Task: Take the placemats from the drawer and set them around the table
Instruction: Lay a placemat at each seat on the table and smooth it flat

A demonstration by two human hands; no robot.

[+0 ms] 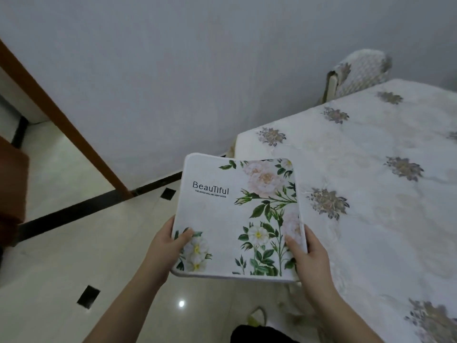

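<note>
At the centre of the frame the person holds a stack of floral placemats [235,219] in both hands, raised above the floor and just left of the table's near corner. The top mat is white with rounded corners, printed with pale pink and white flowers on green stems along its right and lower parts, and carries the word "BeauTiful" with a smaller line of text beneath it at the upper left. A second white edge shows under the top mat along the lower and upper left borders; how many mats are in the stack cannot be told.

The left hand [168,246] grips the lower left edge of the stack, thumb lying on the printed face and the other fingers hidden beneath. The right hand [306,256] grips the lower right edge in the same way, thumb on top beside a pink bloom, fingers curled under the mat.

The table [371,194] fills the right side of the frame, covered with a white embroidered tablecloth bearing grey-gold flower motifs; the cloth hangs over the near edge. The right border of the stack overlaps the table's left edge in the picture. At the upper right a chair [358,75] with a matching patterned cover stands against the table's far side, near the grey wall [173,70]. The lower left shows a glossy cream tiled floor [61,268] with black inlay strips and small black squares, and a brown wooden door frame [61,125] runs diagonally across the left.
</note>
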